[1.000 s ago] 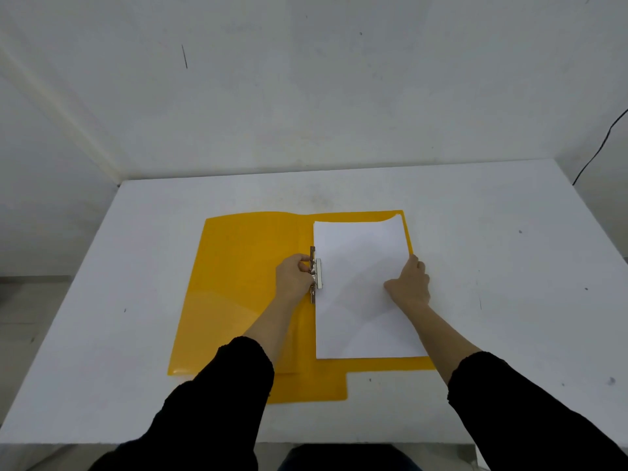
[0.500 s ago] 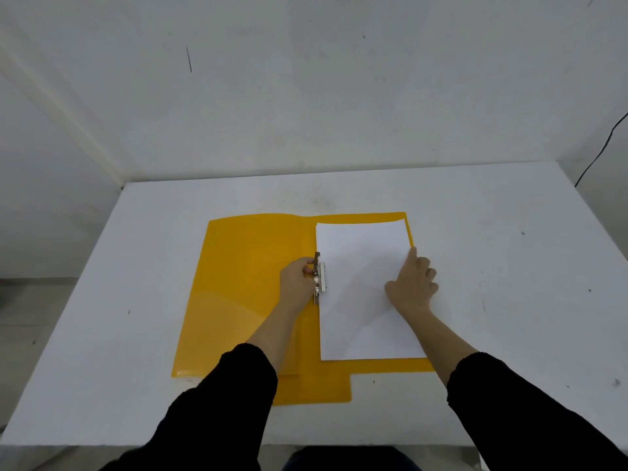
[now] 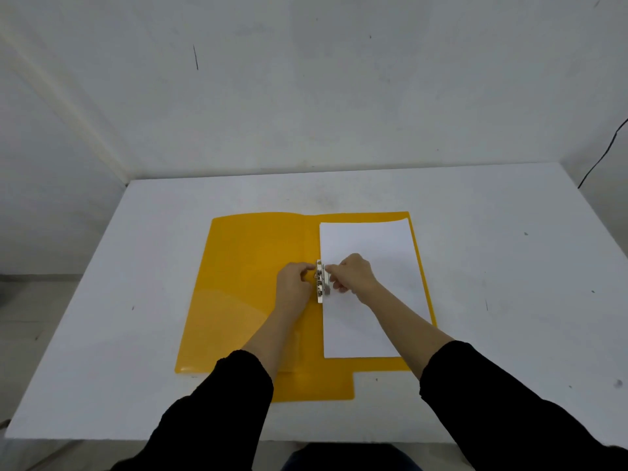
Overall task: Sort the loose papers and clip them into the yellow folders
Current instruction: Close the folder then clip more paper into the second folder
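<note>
An open yellow folder (image 3: pixel 244 300) lies flat in the middle of the white table (image 3: pixel 509 266). White papers (image 3: pixel 367 243) lie on its right half, their left edge at the metal clip (image 3: pixel 321 283) along the spine. My left hand (image 3: pixel 292 283) holds the clip from the left with curled fingers. My right hand (image 3: pixel 353 277) rests on the papers and pinches the clip's right side. A second yellow folder (image 3: pixel 316 385) pokes out beneath the near edge.
A white wall rises behind the table. A black cable (image 3: pixel 601 154) hangs at the far right. My black sleeves (image 3: pixel 217 409) cover the near table edge.
My right hand left the paper's right side and moved left onto the clip. The curled top corner of the papers now lies flat. My left hand stayed at the clip.
</note>
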Available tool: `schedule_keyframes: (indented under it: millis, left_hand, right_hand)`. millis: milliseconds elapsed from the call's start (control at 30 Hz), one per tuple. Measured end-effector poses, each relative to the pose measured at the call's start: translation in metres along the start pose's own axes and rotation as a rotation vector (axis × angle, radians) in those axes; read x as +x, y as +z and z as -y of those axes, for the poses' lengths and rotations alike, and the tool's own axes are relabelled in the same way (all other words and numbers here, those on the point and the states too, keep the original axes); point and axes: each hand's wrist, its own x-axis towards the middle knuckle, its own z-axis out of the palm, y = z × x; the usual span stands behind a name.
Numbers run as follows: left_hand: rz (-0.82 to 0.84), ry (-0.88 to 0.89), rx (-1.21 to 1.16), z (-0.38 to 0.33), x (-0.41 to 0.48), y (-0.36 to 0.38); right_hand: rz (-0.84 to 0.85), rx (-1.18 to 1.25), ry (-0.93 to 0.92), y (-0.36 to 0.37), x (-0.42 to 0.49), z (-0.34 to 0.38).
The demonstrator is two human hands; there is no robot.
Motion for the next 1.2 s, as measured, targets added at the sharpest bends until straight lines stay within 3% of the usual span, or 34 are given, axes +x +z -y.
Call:
schedule_keyframes:
  millis: [100, 233, 467, 767, 1200]
  left_hand:
    - [0.033, 0.060, 0.132, 0.006, 0.000, -0.002]
    - [0.063, 0.098, 0.236, 0.011, -0.004, -0.001]
    - [0.083, 0.159, 0.312, 0.015, -0.008, 0.002]
    - [0.104, 0.085, 0.171, 0.016, -0.011, 0.007]
    - [0.163, 0.131, 0.292, 0.024, -0.013, 0.014]
  right_hand:
    - [0.156, 0.105, 0.152, 0.005, -0.007, -0.001]
    - [0.276, 0.258, 0.213, 0.005, -0.011, -0.002]
    - [0.243, 0.367, 0.227, 0.005, -0.012, -0.001]
    - [0.169, 0.285, 0.245, 0.012, -0.007, 0.004]
    - [0.131, 0.110, 0.256, 0.019, -0.003, -0.010]
